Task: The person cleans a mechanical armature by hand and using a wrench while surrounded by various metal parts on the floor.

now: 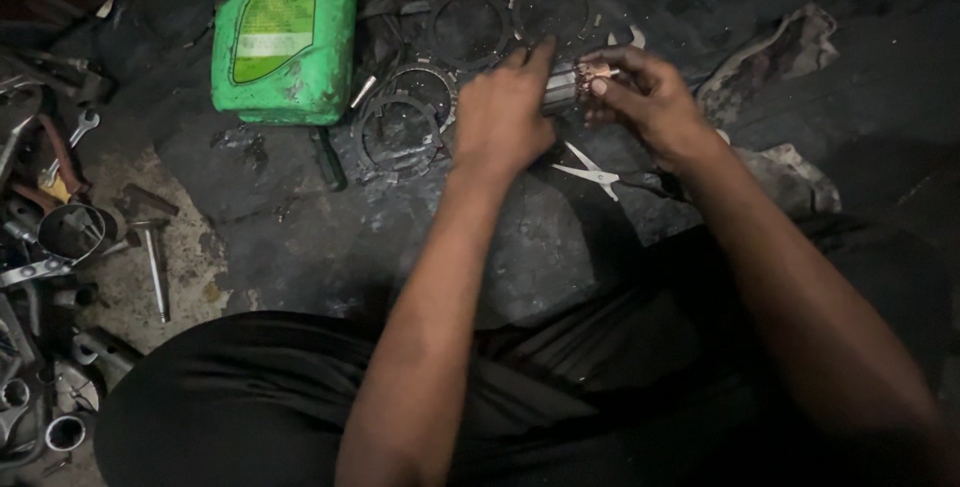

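The small cylindrical metal part with a copper-coloured end (572,84) is above the dark oily floor (300,237), held by fingers of both the left hand (503,117) and right hand (645,97). Greasy fingers could drop it onto the grey scissors (600,175).

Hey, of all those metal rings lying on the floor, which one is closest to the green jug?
The large dark ring left of the left hand, nearest the green jug; the others lie farther up.

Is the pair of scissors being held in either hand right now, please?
No, the scissors lie on the dark floor below both hands, which hold a small metal part.
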